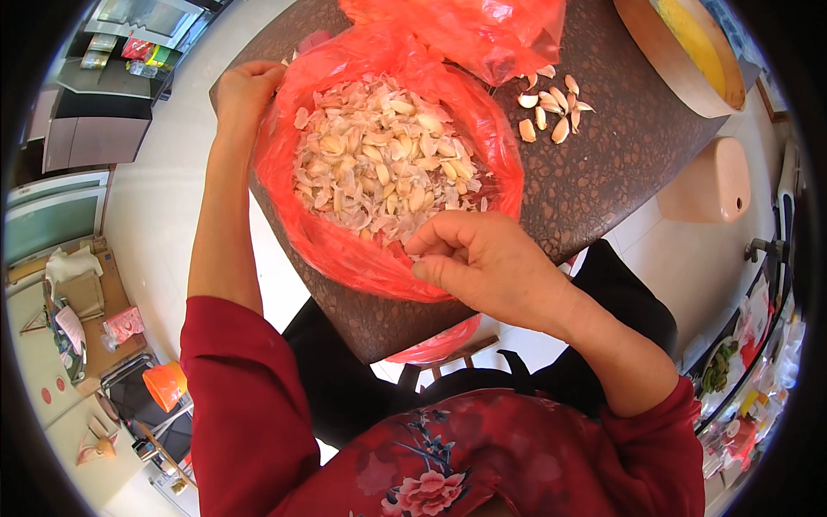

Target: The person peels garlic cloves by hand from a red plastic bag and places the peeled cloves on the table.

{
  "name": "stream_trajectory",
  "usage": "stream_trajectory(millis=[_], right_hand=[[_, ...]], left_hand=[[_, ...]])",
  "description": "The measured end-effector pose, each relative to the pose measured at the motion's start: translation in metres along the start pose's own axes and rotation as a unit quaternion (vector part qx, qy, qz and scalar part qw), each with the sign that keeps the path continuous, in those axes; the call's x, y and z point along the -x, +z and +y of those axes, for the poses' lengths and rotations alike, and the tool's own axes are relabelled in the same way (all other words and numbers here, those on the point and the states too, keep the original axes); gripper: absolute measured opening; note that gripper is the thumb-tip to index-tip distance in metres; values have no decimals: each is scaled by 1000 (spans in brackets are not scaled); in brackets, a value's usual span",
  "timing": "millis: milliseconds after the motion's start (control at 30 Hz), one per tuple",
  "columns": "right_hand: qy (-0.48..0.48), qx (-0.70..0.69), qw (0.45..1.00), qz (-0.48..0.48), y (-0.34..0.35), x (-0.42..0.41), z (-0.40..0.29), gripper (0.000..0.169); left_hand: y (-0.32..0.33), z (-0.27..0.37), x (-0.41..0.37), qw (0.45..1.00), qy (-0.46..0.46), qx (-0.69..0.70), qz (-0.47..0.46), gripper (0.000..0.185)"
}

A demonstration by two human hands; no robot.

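An open red plastic bag [362, 274] lies on the brown patterned table, full of garlic cloves and papery skins [387, 161]. My right hand [484, 265] is over the bag's near edge, its thumb and forefinger almost together; whether something small is between them I cannot tell. My left hand [249, 87] is at the bag's far left rim, fingers curled by the plastic; its fingertips are partly hidden, so its hold is unclear. To the right of the bag, several loose garlic cloves [559, 106] lie on the table. Another red plastic bag [478, 39] lies beyond the open one.
A round wooden-rimmed container [685, 71] with yellow contents stands at the table's far right. Beside the table on the floor is a beige bin [707, 184]. The table's near corner [368, 346] points between my legs. Another piece of red plastic [439, 342] shows below the table edge.
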State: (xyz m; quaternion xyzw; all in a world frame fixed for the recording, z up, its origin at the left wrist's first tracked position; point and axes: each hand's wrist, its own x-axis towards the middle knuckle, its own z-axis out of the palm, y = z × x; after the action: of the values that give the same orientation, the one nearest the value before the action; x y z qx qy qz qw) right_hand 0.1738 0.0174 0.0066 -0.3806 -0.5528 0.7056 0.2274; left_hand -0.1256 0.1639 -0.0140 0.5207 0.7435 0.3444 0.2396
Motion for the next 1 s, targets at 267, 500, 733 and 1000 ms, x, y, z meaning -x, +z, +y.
stream_trajectory(millis=[267,500,733,1000], right_hand=[[176,-313,932,44,-20,-2,-12,16],[166,-375,912,19,-21,3,-12,16],[169,-381,909,15,-23,5,-15,17],[169,-381,906,70,-26,4,-16,15]], left_hand=[[37,80,97,954,279,-86,-66,10],[75,82,105,886,347,-277,-134,10],[84,83,106,848,410,-312,-125,9],[78,78,112,885,397,-220,-106,8]])
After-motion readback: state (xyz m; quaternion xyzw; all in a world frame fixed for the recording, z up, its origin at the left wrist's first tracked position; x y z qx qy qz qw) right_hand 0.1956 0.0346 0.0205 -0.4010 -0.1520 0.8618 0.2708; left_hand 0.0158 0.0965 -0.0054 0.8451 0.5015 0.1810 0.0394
